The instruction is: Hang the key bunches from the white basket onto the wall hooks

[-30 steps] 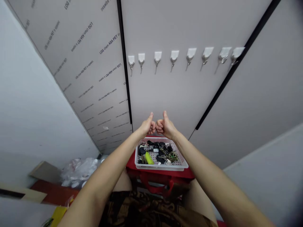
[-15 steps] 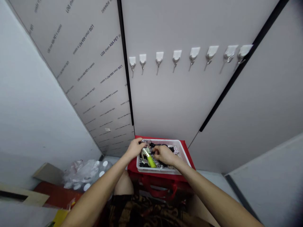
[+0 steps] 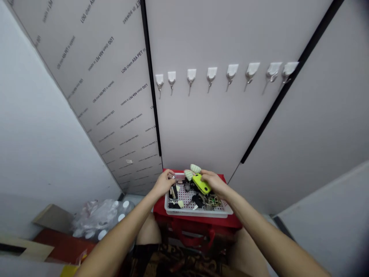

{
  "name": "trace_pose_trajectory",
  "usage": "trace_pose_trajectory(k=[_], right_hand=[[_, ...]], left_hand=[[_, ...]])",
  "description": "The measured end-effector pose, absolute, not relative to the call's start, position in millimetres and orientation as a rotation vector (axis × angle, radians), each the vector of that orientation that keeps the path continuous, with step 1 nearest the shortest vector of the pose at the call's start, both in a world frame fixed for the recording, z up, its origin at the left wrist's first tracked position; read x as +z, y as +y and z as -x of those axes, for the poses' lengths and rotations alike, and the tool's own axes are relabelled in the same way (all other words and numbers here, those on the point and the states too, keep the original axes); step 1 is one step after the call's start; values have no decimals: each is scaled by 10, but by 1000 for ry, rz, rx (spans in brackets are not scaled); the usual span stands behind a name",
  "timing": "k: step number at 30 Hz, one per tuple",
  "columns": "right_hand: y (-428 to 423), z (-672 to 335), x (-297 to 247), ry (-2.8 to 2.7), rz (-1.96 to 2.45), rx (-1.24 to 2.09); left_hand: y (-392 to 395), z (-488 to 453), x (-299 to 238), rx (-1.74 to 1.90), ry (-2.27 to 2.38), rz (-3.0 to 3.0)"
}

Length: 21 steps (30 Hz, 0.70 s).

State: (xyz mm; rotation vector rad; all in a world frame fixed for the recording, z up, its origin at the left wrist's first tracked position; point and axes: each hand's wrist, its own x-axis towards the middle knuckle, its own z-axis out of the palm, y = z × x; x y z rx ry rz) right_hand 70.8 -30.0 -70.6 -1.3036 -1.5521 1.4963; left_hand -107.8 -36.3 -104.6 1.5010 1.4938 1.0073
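My right hand grips a bright yellow-green flat object with dark round spots, above the far side of a white plastic basket. A pale striped bow sticks out beside it, apparently attached. At the basket's far left corner, my left hand has its fingers closed around something small and shiny that I cannot make out. Inside the basket lie a black item, a round gold-coloured ornament and small pale pieces.
The basket rests on a red bag between my knees. White hooks line the grey panel ahead. At left on the floor are bottles in clear plastic and a reddish-brown surface.
The yellow-green object has moved from the basket's left part up and right, now in my right hand with the bow showing. My left hand stays by the left corner.
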Motion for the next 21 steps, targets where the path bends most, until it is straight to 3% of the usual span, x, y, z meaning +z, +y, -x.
trace_pose_trajectory(k=[4, 9, 12, 16, 21], right_hand=[[-303, -824, -531, -1455, 1141, 1525], [-445, -666, -494, -1677, 1017, 1288], [-564, -602, -513, -1852, 980, 1221], [-636, -630, -563, -1948, 954, 1293], [-470, -657, -511, -1607, 1082, 1234]], left_hand=[[-429, 926, -946, 951, 1397, -1586], [-445, 668, -704, 827, 1020, -979], [-425, 617, -622, 980, 872, -718], [-433, 629, -560, 1104, 865, -762], [-476, 589, -501, 1184, 890, -970]])
